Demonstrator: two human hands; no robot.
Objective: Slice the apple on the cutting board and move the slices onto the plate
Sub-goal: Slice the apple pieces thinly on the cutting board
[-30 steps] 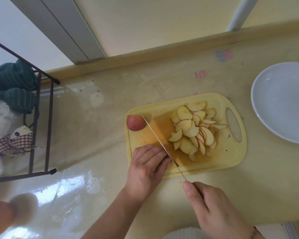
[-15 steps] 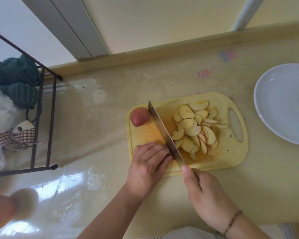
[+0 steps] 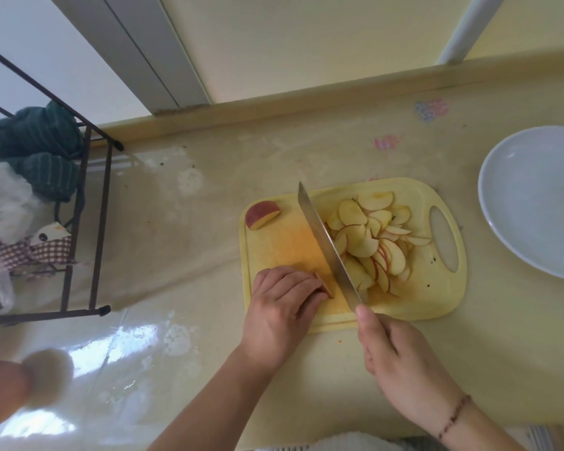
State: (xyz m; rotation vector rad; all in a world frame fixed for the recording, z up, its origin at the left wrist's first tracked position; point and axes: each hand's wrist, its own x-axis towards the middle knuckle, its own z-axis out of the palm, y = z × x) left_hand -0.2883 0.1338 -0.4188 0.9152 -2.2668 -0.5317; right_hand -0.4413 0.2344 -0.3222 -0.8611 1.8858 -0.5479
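A yellow cutting board (image 3: 430, 304) lies on the counter. A heap of thin apple slices (image 3: 372, 242) covers its right half. A red apple chunk (image 3: 261, 214) rests at the board's far left corner. My left hand (image 3: 282, 307) presses a small apple piece (image 3: 324, 284) onto the board's near left part; the piece is mostly hidden under my fingers. My right hand (image 3: 401, 362) grips the knife (image 3: 326, 245), whose blade lies diagonally between the held piece and the slices. A white plate (image 3: 502, 222) sits to the right, with nothing on it.
A black wire rack (image 3: 88, 222) with green cloths (image 3: 36, 151) stands at the left. A blurred round object (image 3: 17, 385) lies at the near left. A raised ledge (image 3: 274, 115) runs along the counter's back.
The knife blade has tilted from edge-on to show its flat side and shifted right against the slice heap. My left hand has stayed on the apple piece.
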